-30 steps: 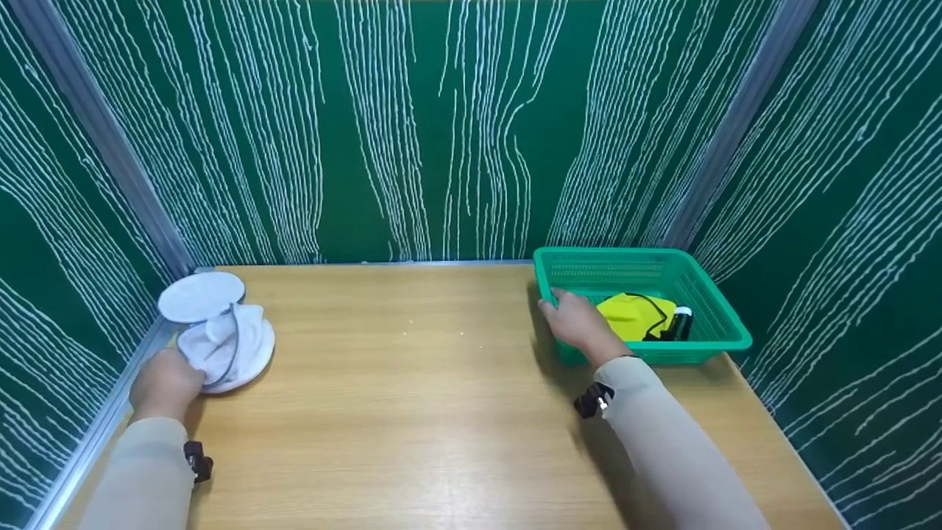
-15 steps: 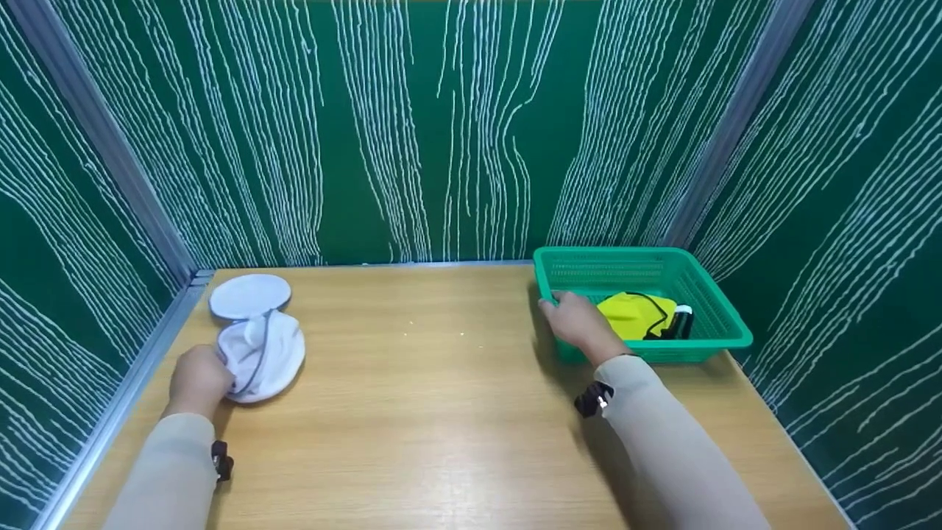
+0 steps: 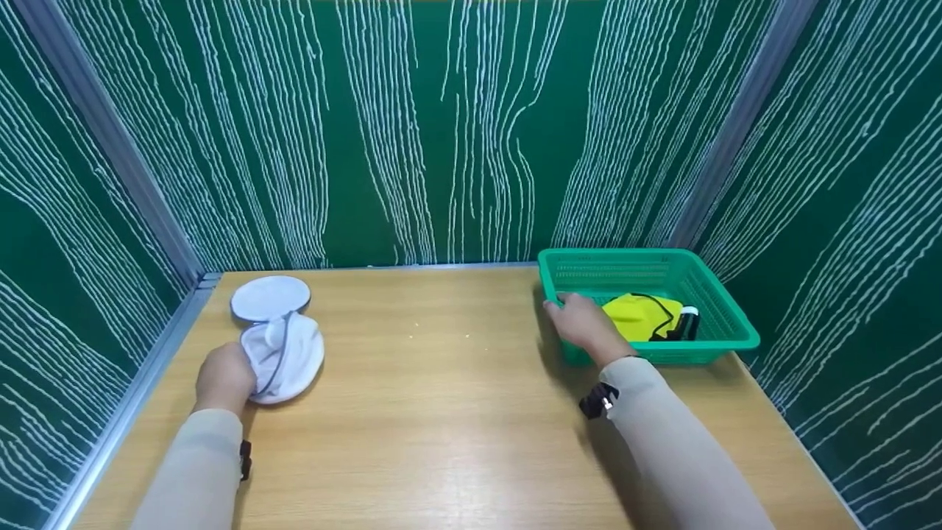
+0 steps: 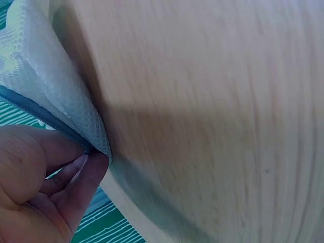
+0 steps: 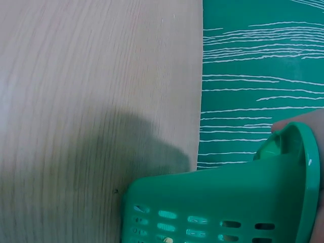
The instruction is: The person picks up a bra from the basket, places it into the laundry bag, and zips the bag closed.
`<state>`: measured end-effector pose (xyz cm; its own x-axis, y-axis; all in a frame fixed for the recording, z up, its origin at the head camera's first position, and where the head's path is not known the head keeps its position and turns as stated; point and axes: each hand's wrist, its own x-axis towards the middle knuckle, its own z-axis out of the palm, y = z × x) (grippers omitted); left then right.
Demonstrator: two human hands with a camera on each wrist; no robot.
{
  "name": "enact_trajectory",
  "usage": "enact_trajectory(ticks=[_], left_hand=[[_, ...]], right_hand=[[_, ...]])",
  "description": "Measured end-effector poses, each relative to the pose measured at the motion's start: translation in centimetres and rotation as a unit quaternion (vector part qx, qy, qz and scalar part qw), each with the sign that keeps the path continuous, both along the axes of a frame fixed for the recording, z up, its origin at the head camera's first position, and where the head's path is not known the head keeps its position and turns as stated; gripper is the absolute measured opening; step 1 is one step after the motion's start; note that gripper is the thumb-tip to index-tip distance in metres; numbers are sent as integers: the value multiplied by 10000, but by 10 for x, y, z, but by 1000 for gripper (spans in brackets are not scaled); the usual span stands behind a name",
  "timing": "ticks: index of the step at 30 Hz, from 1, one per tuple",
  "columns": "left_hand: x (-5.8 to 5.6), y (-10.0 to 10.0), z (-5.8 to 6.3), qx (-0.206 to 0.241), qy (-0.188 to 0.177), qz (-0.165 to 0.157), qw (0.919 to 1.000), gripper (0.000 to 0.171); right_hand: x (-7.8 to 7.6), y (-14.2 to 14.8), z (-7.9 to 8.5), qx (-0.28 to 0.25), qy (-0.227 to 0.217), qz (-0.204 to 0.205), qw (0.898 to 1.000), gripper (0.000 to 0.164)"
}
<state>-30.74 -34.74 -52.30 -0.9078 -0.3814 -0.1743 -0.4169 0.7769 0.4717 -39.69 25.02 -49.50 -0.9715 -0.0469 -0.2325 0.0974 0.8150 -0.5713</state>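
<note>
A white mesh laundry bag point(image 3: 298, 361) with a grey zipper lies at the left of the table, its round end point(image 3: 270, 298) spread flat behind the crumpled front part. My left hand point(image 3: 226, 377) pinches its near left edge; in the left wrist view thumb and fingers meet on the mesh beside the zipper point(image 4: 43, 117). At the right, my right hand point(image 3: 585, 324) grips the left rim of a green plastic basket point(image 3: 728, 313). Inside it are a yellow pouch point(image 3: 636, 315) with a black cord and a black bottle-like item with a white top point(image 3: 688, 324).
The wooden table point(image 3: 434, 419) spans the space between the bag and the basket, with a few tiny pale specks near its middle. Green walls point(image 3: 375, 184) with white wavy lines stand along the back and both sides. A metal edge strip point(image 3: 140, 390) runs along the left.
My left hand has moved right, drawing the mesh laundry bag away from the left wall. My right hand still holds the basket rim, and the basket has stayed in place.
</note>
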Motion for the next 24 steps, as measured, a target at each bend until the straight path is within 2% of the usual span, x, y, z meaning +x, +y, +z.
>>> enact_trajectory(ticks=[4,9,16,24], left_hand=[[-2,3,-1,-10,-39,-59,10000,22],[-3,7,-1,62,-13,-157,9999,24],[-5,26,-3,100,-128,-269,9995,30],[-9,52,-6,5,268,-792,9965,29]], right_hand=[[1,1,0,10,163,38,9999,78],[0,-1,1,52,68,-18,10000,77],[1,1,-1,-22,47,-39,10000,76],[-1,0,2,-16,15,-28,10000,79]])
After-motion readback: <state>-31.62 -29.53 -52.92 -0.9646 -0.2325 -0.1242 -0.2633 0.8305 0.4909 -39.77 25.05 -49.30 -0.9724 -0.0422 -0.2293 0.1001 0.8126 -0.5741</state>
